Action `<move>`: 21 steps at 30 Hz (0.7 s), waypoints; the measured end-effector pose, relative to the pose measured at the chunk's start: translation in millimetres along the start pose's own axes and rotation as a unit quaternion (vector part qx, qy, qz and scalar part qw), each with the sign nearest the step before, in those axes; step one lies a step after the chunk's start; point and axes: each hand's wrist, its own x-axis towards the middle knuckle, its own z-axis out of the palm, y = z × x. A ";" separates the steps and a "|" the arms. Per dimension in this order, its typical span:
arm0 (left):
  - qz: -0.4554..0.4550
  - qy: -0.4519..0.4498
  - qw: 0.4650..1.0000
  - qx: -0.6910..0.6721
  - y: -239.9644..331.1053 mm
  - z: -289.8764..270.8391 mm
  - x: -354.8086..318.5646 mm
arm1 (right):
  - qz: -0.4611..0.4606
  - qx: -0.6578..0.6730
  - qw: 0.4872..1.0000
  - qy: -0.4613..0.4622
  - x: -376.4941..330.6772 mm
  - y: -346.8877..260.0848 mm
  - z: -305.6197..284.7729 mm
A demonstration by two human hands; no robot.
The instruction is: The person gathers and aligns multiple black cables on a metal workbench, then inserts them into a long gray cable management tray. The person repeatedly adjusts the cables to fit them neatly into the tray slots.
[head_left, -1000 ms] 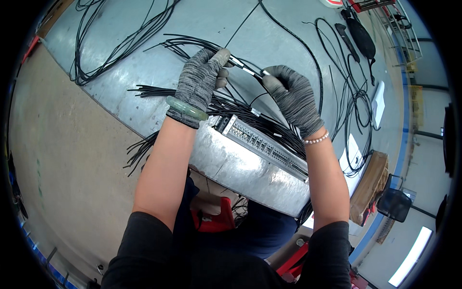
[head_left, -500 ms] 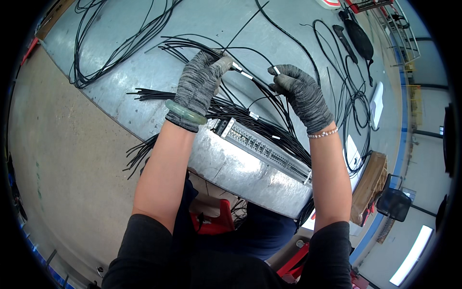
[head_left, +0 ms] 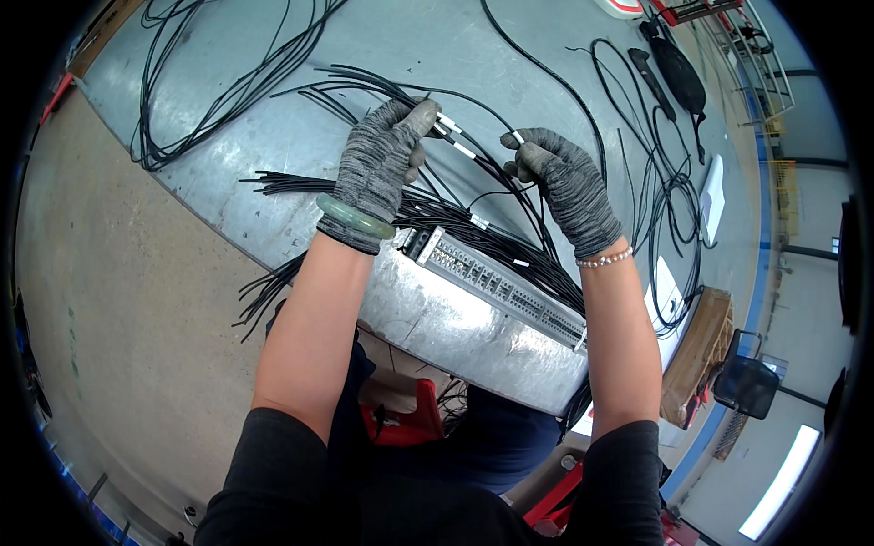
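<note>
My left hand (head_left: 387,155), in a grey knit glove, is closed around several thin black wires (head_left: 364,80) whose ends fan out past it to the left. White marker sleeves (head_left: 464,150) sit on these wires just right of its fingertips. My right hand (head_left: 566,182), gloved alike, pinches one black wire at a white sleeve (head_left: 518,137); that wire arcs back toward my left hand. Below both hands a thick bundle of black wires (head_left: 446,214) lies along a grey terminal strip (head_left: 505,287) at the near edge of the metal table (head_left: 273,127).
Loops of black cable (head_left: 155,100) lie at the far left, and more coils (head_left: 669,196) at the right. Beyond these are a black-handled tool (head_left: 653,82) and a black pouch (head_left: 678,77). A cardboard box (head_left: 696,355) stands at the right; a red stool (head_left: 405,419) is below the table.
The loose wire that stood up across the table behind my hands has swung down to the left among the held wires. Both hands have shifted only slightly.
</note>
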 end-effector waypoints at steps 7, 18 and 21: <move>0.016 -0.013 1.000 0.020 2.4 0.7 -3.4 | 0.007 -0.096 0.995 0.018 -3.6 -9.6 5.1; 0.020 -0.039 0.999 0.019 2.2 0.8 -1.3 | 0.010 -0.044 0.999 -0.008 -0.1 1.0 -7.4; 0.028 -0.038 0.999 0.005 1.2 -1.2 -1.4 | 0.007 -0.043 0.999 -0.002 -3.1 -2.7 -11.0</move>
